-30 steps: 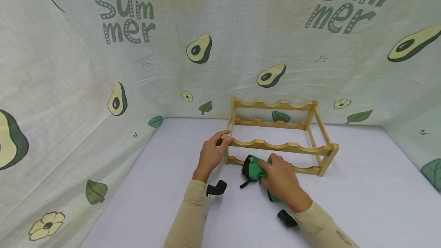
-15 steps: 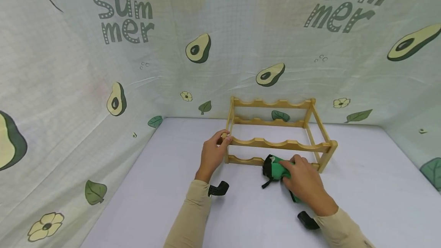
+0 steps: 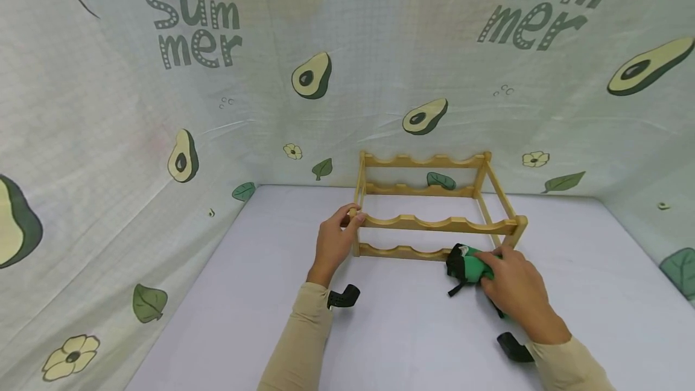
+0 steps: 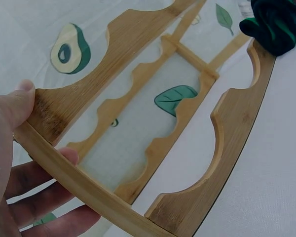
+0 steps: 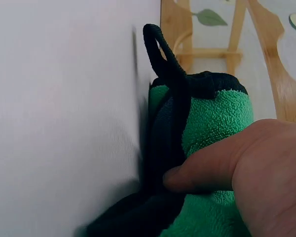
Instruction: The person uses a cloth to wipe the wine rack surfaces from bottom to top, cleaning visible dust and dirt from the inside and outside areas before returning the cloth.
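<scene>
A two-tier wooden rack (image 3: 434, 222) with scalloped rails stands on the white table. My left hand (image 3: 333, 243) grips its front left corner post, thumb on the upper rail and fingers behind, as the left wrist view (image 4: 44, 192) also shows. My right hand (image 3: 516, 285) holds a bunched green cloth (image 3: 478, 267) with black edging against the rack's lower front rail, near the right end. In the right wrist view the cloth (image 5: 217, 116) is terry, with a black hanging loop (image 5: 160, 49), and the thumb presses into it. The right fingers' far side is hidden.
The white tabletop (image 3: 412, 330) runs in front of the rack and to both sides. A cloth backdrop (image 3: 369, 35) printed with avocados hangs close behind the rack. Black camera mounts (image 3: 344, 296) stick out from both wrists.
My right hand has slid the green cloth rightward along the rack's lower front rail. The left hand stays on the corner, and the rack's right end has shifted slightly.
</scene>
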Action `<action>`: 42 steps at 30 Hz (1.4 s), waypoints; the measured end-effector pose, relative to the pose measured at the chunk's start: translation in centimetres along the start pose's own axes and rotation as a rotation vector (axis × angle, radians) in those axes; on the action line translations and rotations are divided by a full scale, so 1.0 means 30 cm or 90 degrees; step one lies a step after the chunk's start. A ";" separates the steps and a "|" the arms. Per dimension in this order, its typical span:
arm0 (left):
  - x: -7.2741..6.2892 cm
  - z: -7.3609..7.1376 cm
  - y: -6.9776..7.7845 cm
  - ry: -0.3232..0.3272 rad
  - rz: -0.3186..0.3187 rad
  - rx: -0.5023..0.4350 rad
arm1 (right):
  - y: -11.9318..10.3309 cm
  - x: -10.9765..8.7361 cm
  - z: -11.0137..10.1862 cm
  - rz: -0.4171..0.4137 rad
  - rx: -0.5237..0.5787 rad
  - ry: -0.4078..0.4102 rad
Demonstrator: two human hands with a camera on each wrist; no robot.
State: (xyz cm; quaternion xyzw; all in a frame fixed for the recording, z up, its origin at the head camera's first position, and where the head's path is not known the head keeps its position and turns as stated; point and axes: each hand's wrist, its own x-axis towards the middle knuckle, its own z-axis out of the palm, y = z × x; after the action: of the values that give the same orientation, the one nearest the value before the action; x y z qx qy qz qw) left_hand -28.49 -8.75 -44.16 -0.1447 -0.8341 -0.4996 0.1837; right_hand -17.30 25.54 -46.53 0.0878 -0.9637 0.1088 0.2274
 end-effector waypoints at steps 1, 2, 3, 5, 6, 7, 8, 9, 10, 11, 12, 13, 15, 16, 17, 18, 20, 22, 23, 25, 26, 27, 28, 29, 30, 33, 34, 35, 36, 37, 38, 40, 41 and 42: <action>0.000 0.000 0.000 -0.002 0.000 0.000 | 0.007 -0.003 -0.004 0.005 -0.002 -0.003; 0.000 0.000 -0.001 -0.003 0.000 -0.002 | 0.012 -0.006 -0.006 0.007 -0.004 -0.001; 0.000 0.001 -0.002 -0.005 0.001 -0.003 | 0.016 -0.009 -0.008 0.010 -0.006 0.000; -0.001 0.001 -0.005 -0.006 0.004 -0.006 | 0.021 -0.013 -0.010 0.010 -0.012 0.006; -0.001 0.001 -0.007 -0.006 0.005 -0.007 | 0.022 -0.014 -0.011 0.011 -0.011 0.006; -0.001 0.001 -0.009 -0.007 0.005 -0.008 | 0.023 -0.016 -0.012 0.015 -0.011 0.007; -0.001 0.002 -0.010 -0.007 0.006 -0.010 | 0.024 -0.019 -0.014 0.022 -0.012 0.007; -0.001 0.002 -0.010 -0.008 0.004 -0.010 | 0.026 -0.023 -0.015 0.030 -0.014 0.007; -0.002 0.002 -0.010 -0.009 0.001 -0.010 | 0.028 -0.026 -0.017 0.040 -0.014 0.005; -0.002 0.002 -0.009 -0.009 -0.002 -0.010 | 0.032 -0.028 -0.019 0.052 -0.015 -0.001; -0.002 0.002 -0.008 -0.008 -0.004 -0.010 | 0.036 -0.031 -0.021 0.061 -0.016 -0.001; -0.002 0.002 -0.007 -0.007 -0.006 -0.009 | 0.039 -0.035 -0.023 0.073 -0.018 -0.001; -0.002 0.002 -0.005 -0.006 -0.009 -0.006 | 0.047 -0.040 -0.026 0.091 -0.018 -0.004; -0.001 0.002 -0.004 -0.006 -0.009 -0.006 | 0.050 -0.042 -0.027 0.099 -0.018 -0.006; -0.001 0.002 -0.004 -0.005 -0.008 -0.005 | 0.053 -0.043 -0.028 0.104 -0.016 -0.009; 0.000 0.002 -0.003 -0.006 -0.007 -0.005 | 0.055 -0.044 -0.029 0.108 -0.015 -0.010; 0.000 0.002 -0.002 -0.010 -0.009 -0.004 | 0.057 -0.045 -0.031 0.122 -0.015 -0.024; 0.000 0.002 0.000 -0.014 -0.013 -0.006 | 0.057 -0.045 -0.032 0.134 -0.019 -0.040; -0.001 0.003 0.001 -0.014 -0.012 -0.007 | 0.057 -0.045 -0.033 0.139 -0.021 -0.046; -0.001 0.003 0.002 -0.016 -0.015 -0.009 | 0.056 -0.047 -0.033 0.144 -0.026 -0.049; -0.001 0.003 0.002 -0.016 -0.015 -0.009 | 0.056 -0.047 -0.033 0.142 -0.025 -0.048; -0.001 0.003 0.002 -0.016 -0.016 -0.009 | 0.055 -0.048 -0.032 0.137 -0.023 -0.042; -0.001 0.003 0.002 -0.016 -0.017 -0.009 | 0.054 -0.049 -0.031 0.129 -0.021 -0.035; -0.001 0.003 0.002 -0.016 -0.016 -0.009 | 0.052 -0.050 -0.029 0.120 -0.019 -0.025; 0.000 0.003 0.001 -0.017 -0.016 -0.008 | 0.049 -0.051 -0.026 0.108 -0.017 -0.014; 0.000 0.001 0.001 -0.017 -0.018 -0.004 | 0.033 -0.051 -0.014 0.063 -0.011 0.024; 0.000 0.001 0.000 -0.017 -0.018 -0.003 | 0.027 -0.051 -0.009 0.047 -0.010 0.033; 0.000 0.000 0.000 -0.017 -0.017 -0.002 | 0.020 -0.050 -0.003 0.031 -0.008 0.043; 0.000 0.000 0.000 -0.018 -0.018 -0.001 | 0.014 -0.048 0.003 0.014 -0.008 0.051; 0.000 0.000 0.000 -0.018 -0.018 0.000 | 0.009 -0.046 0.007 -0.002 -0.006 0.056; 0.000 0.000 0.000 -0.018 -0.018 0.000 | 0.004 -0.043 0.012 -0.019 -0.004 0.056; 0.000 0.001 -0.001 -0.018 -0.020 0.001 | -0.003 -0.037 0.018 -0.051 0.003 0.045; 0.000 0.001 -0.001 -0.018 -0.022 0.002 | -0.006 -0.033 0.020 -0.070 0.005 0.038; 0.000 0.002 -0.001 -0.018 -0.025 0.003 | -0.007 -0.028 0.022 -0.088 0.008 0.028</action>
State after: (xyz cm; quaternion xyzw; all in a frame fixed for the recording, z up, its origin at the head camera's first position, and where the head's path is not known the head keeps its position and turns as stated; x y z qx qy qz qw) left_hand -28.50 -8.72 -44.20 -0.1350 -0.8403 -0.4993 0.1626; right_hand -16.77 25.28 -47.45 0.1531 -0.9493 0.1008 0.2553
